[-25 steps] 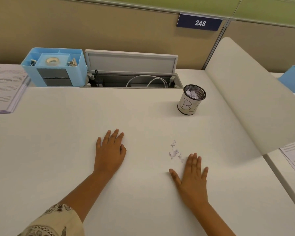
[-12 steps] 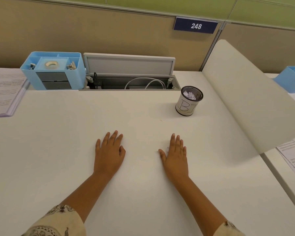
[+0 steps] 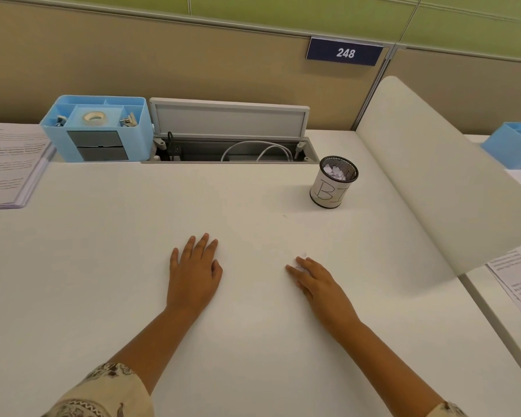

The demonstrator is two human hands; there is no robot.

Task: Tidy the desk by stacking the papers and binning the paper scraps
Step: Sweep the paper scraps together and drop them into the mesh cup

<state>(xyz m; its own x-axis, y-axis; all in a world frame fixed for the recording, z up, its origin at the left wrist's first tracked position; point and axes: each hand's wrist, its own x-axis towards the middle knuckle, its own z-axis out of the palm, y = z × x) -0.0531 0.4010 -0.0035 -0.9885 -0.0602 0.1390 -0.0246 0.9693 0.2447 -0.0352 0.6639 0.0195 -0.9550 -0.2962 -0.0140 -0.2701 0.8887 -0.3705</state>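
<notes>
Desk matte white | left hand flat, released | right hand released, possibly covering scraps | mesh bin cylindrical

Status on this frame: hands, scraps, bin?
Left hand flat on desk, open. Right hand covering scraps. Bin upright, path clear.

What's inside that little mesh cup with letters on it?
White paper scraps fill the top of the mesh cup. Whatever lies beneath them is hidden by its paper label.
</notes>
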